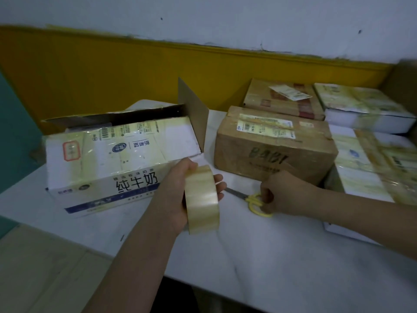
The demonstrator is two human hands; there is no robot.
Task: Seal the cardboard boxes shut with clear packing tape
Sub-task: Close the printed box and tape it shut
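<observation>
Tape roll [202, 199] gripped in left hand [180, 195], above table [259, 256] | right hand [282, 195] curled on scissors [255, 203] | milk box [117, 161] flaps open, beside | risk: flap springs up, tape wrinkles.

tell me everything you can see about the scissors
The scissors have yellow plastic loop handles and plain metal blades. They lie flat on the white table, in front of the brown cardboard box. The blades look closed and point left toward the tape roll, their tip hidden behind the left hand holding it. The right hand grips the handles, its fingers curled over the loops and covering part of them.
</observation>
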